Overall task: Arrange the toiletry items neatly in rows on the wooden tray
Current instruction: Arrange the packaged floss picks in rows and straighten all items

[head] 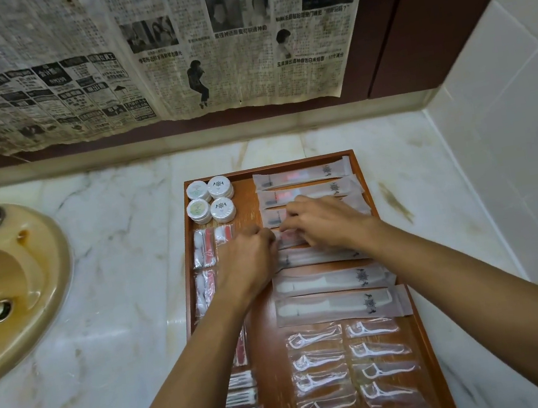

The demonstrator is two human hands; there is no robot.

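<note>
— Frosted plastic is pinched at both ends, is it not?

— So it is seen. A long sachet [288,237] is gripped between the curled fingers of the left hand [247,258] and the fingertips of the right hand [323,222], low over the middle of the wooden tray [381,222].

— And what is laid around it?

— Similar long sachets are ranged in a column beyond and nearer. Four round white tubs [210,200] are set at the far left corner, red-and-white packets [203,247] below them, floss picks [350,375] in two columns nearest.

— Where is the tray placed?

— On a marble counter [115,277], beside a beige basin [3,293]; newspaper [169,45] is hung on the wall behind.
</note>
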